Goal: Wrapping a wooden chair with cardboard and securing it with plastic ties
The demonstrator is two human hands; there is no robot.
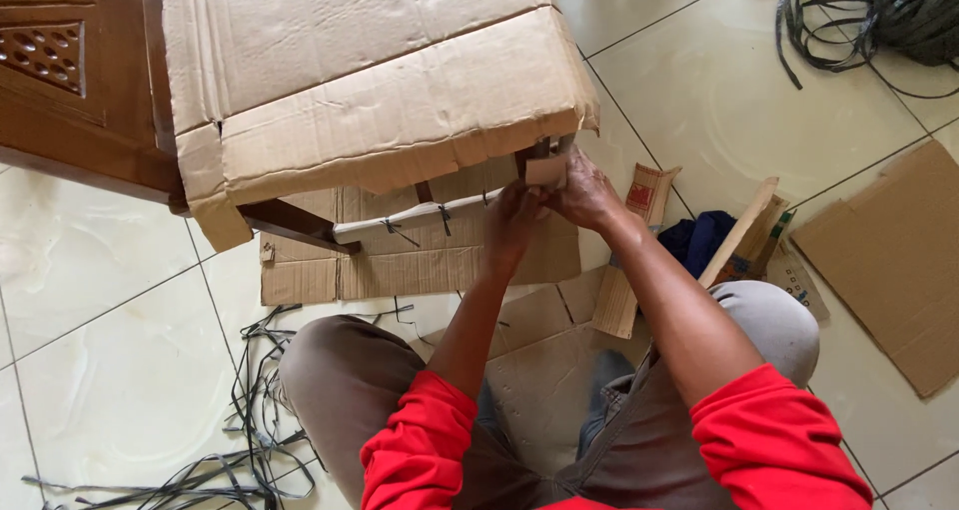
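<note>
Head view, setting: person sits on a pale tiled floor point(120, 350), knees apart, red sleeves pushed up the forearms.
Left hand point(512, 225): raised in front of the body, fingers curled in, tips pressed up against a small cardboard piece point(546, 169); whether it truly grips the piece I cannot tell.
Right hand point(586, 192): just beside the left, touching it, fingers closed round the same cardboard piece at the corner of the wrapped furniture.
Cardboard piece: small, tan, sits at a dark wooden leg end just under the lower right edge of the big cardboard wrap point(370, 80).
Cardboard wrap: large creased sheet folded over dark wooden furniture point(70, 90), torn along its lower edge.
White bar point(420, 216): runs left from the hands, under the wrap, tied with thin dark strings.
Flat cardboard sheet point(400, 265): lies on the floor below the bar.
Black strapping, near point(240, 440): loose tangle on the floor by the left knee.
Black strapping, far point(879, 10): coiled bundle top right, well apart from the hands.
Cardboard scraps point(889, 250): on the tiles to the right, near a dark blue cloth point(699, 240).
</note>
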